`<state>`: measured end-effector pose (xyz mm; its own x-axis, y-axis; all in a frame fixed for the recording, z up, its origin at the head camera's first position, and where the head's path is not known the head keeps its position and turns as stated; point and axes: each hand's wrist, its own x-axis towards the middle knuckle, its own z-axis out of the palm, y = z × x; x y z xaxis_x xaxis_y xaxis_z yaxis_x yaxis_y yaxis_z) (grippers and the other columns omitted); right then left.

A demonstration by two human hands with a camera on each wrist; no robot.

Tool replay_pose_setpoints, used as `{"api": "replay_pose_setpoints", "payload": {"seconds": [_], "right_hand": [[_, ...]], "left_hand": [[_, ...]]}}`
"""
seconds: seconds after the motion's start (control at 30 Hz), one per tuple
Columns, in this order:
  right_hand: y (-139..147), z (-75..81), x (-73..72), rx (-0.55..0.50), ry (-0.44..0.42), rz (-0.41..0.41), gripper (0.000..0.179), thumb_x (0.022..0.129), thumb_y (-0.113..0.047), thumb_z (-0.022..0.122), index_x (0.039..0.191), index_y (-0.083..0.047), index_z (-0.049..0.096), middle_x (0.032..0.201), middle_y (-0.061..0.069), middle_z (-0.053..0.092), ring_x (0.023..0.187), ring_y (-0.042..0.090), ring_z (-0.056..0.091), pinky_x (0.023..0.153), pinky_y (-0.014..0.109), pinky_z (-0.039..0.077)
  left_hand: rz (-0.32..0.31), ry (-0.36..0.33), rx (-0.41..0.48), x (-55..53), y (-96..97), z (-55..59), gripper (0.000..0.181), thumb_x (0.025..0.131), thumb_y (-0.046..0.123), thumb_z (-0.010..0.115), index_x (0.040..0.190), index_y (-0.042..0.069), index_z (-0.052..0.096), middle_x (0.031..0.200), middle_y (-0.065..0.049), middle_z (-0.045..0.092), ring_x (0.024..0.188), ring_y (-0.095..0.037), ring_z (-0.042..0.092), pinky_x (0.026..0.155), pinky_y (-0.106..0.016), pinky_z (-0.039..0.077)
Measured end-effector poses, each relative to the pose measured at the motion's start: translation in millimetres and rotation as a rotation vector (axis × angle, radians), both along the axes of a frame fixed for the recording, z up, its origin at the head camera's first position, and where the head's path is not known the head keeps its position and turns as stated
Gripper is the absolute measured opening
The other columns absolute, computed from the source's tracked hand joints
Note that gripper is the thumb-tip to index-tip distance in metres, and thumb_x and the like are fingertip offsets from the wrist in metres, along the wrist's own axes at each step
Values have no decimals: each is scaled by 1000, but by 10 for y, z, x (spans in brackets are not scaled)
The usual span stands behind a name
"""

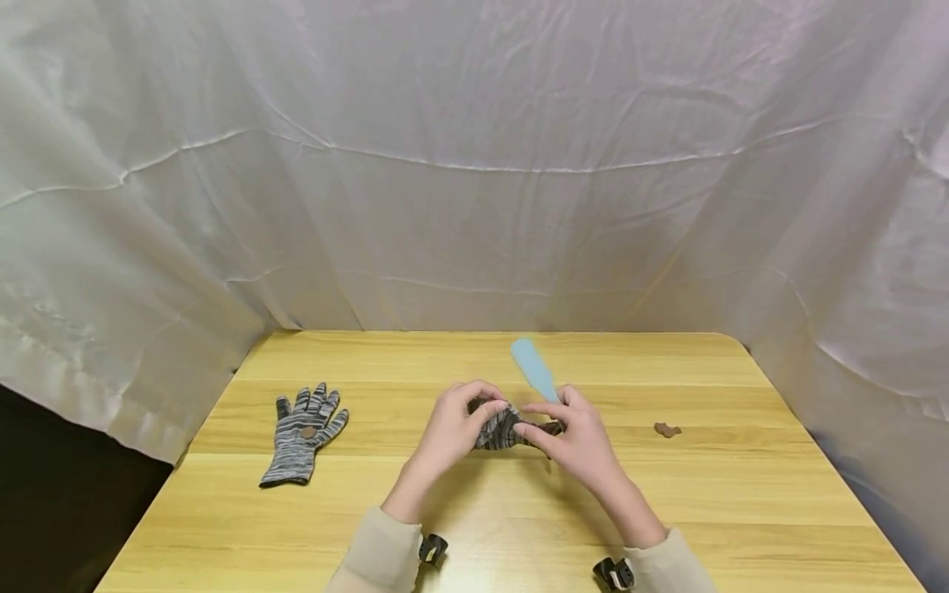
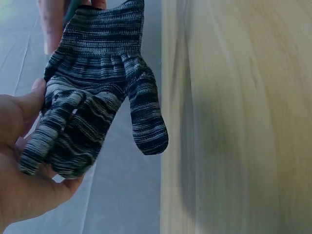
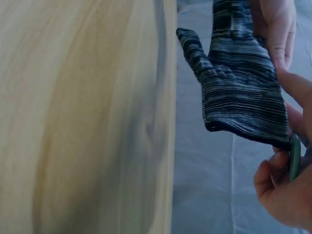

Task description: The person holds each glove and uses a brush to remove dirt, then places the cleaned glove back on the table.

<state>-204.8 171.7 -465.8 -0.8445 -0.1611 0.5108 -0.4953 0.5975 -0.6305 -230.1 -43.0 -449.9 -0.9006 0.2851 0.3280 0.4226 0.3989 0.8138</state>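
A grey-and-black striped knit glove (image 2: 97, 73) is held up above the table between both hands. My left hand (image 1: 458, 424) grips it at its finger end, thumb on one side. At the cuff end my right hand (image 1: 578, 436) pinches the glove's edge, which has a dark hem in the right wrist view. The same right hand holds a flat light-blue strip with a rounded end (image 1: 532, 366), pointing up and away; its lower part is hidden by the hand. In the right wrist view this strip (image 3: 295, 158) shows edge-on beside the cuff.
Another striped glove (image 1: 292, 453) lies flat at the left of the table, fingers pointing away, with a small brown piece (image 1: 307, 431) on its palm. A second irregular brown piece (image 1: 667, 430) lies to the right. Pale curtains (image 1: 474, 231) hang behind the wooden table (image 1: 741, 511).
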Motion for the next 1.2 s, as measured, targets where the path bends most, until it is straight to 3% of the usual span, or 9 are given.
{"api": "replay_pose_setpoints", "payload": {"seconds": [0.13,0.27,0.37,0.47,0.63,0.77,0.87,1.0,1.2], "right_hand": [[-20,-33,3,44,31,-33,22,77,-16,92,97,-11,84,85,0,53,78,11,39,66,26,38],[-44,-32,18,7,-16,-48,16,83,-13,88,98,-7,83,86,-1,54,76,12,42,64,25,40],[-57,-19,27,-39,-55,-56,15,86,-10,84,100,-5,82,89,2,57,72,12,43,59,23,41],[-62,2,30,-87,-84,-73,14,88,-9,82,101,-3,81,89,5,58,70,13,45,56,23,41],[-56,33,24,-185,-113,-134,16,89,-8,81,103,-1,80,88,7,60,74,15,51,61,23,49],[-44,50,21,-267,-121,-191,17,90,-9,80,105,0,80,90,8,61,80,15,55,68,22,52],[-29,59,13,-340,-127,-224,19,92,-10,79,108,0,79,91,8,59,81,14,54,69,19,50],[-4,74,5,-422,-122,-263,20,95,-13,77,111,0,79,90,9,56,79,13,52,64,17,46],[30,111,1,-528,-83,-294,22,98,-12,74,112,3,78,96,9,58,83,10,53,65,13,46]], "left_hand": [[-18,-3,-13,9,17,-10,11,100,27,69,103,19,76,98,7,72,92,-14,58,80,-33,52],[-16,-11,-17,16,33,-19,12,100,27,69,104,19,76,99,7,73,94,-14,59,81,-34,51],[2,-25,-5,26,46,-17,14,99,27,71,108,17,76,107,4,73,104,-18,62,90,-40,53],[27,-33,14,31,63,-15,26,98,25,73,121,14,73,124,-2,71,121,-25,61,103,-48,51],[113,-35,77,30,97,-27,54,99,28,72,148,15,56,153,-10,52,144,-32,45,120,-58,35],[181,-58,177,47,155,-45,69,100,30,70,159,13,39,164,-14,36,149,-36,37,121,-62,30],[208,-101,270,82,234,-59,72,101,30,68,161,11,33,165,-17,30,149,-39,34,121,-64,29],[246,-169,370,143,369,-76,66,100,28,67,158,12,39,161,-19,30,144,-42,35,119,-67,30],[285,-218,413,208,524,-111,65,97,22,70,156,12,44,150,-19,35,135,-40,41,112,-62,41]]}}
